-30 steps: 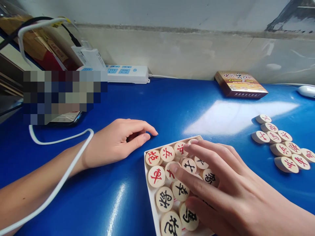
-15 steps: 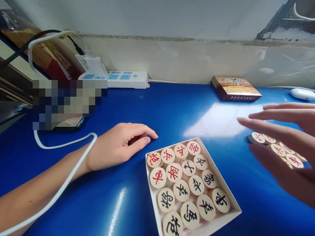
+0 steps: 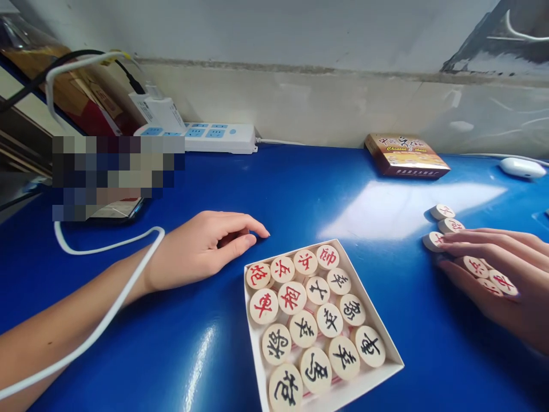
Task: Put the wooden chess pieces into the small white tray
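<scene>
A person's right hand (image 3: 493, 266) lies nearly flat at the right of a glossy blue tabletop (image 3: 407, 303), fingers almost straight, pads resting on a loose cluster of round wooden xiangqi pieces (image 3: 475, 266), with no piece clearly lifted or gripped. One more piece sits just at the fingertips, and two others lie just beyond them, all flat on the tabletop. To the left, a shallow white square tray (image 3: 369, 384) sits turned diagonally to the wall, its corner toward the person, packed with face-up pieces (image 3: 303, 329) in red and black characters; being round, they show no long axis. Nothing stands between the tray and the right hand but bare tabletop. The left hand (image 3: 206, 243) rests open and loosely curled, holding nothing, just beside the tray's far left edge, and a white cable (image 3: 105, 309) runs along the forearm. Farther off, a pixelated patch partly hides a phone (image 3: 115, 210) near a white power strip (image 3: 218, 138) with a charger (image 3: 156, 111) plugged in. A boxed chess set (image 3: 405, 155) lies against the wall, and a white computer mouse (image 3: 517, 167) sits at the far right.
</scene>
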Demonstrator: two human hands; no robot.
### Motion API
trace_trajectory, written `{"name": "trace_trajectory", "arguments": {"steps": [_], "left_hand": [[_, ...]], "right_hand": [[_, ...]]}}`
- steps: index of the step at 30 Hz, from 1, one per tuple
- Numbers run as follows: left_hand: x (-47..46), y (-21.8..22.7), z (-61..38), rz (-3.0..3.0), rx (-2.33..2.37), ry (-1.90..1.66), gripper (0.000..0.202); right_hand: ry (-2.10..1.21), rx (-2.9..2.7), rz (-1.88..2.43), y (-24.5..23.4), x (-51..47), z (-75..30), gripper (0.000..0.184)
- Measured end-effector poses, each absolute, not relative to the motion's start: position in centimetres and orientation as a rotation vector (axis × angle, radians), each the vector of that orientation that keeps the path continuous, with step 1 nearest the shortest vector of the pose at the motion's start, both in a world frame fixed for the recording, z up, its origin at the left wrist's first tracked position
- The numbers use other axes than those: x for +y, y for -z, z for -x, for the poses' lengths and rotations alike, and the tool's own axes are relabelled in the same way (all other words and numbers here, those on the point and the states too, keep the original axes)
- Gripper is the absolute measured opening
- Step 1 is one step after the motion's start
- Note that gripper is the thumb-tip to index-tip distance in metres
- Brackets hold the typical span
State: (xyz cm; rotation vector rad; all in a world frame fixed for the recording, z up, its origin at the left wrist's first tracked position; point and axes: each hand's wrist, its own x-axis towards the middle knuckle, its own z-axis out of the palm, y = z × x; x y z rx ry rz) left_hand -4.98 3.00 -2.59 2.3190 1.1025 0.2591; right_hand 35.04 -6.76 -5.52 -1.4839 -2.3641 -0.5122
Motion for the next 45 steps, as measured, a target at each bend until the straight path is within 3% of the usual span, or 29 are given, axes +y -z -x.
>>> {"name": "trace_trajectory", "arguments": {"steps": [11, 19, 25, 35, 45], "left_hand": [[3.0, 2.4, 5.0, -2.319, 1.082, -0.251, 0.029], [2.9, 2.6, 5.2, -2.345, 1.055, -0.268, 0.027], [2.9, 2.7, 5.3, -2.365, 1.035, -0.257, 0.027], [3.0, 2.5, 5.2, -2.345, 1.042, -0.249, 0.027], [2.9, 2.6, 5.4, -2.331, 1.081, -0.241, 0.030]], "right_hand": [[0.372, -2.304, 1.476, 3.5, -5.4, -32.5, 0.007], [-0.198, -2.584, 0.873, 1.2, -6.4, -22.8, 0.014], [-0.077, -2.571, 0.853, 1.4, -6.2, -22.1, 0.013], [0.226, -2.782, 1.015, 2.8, -8.9, -26.0, 0.065], [0.305, -2.750, 0.953, 3.2, -8.8, -25.4, 0.071]]}}
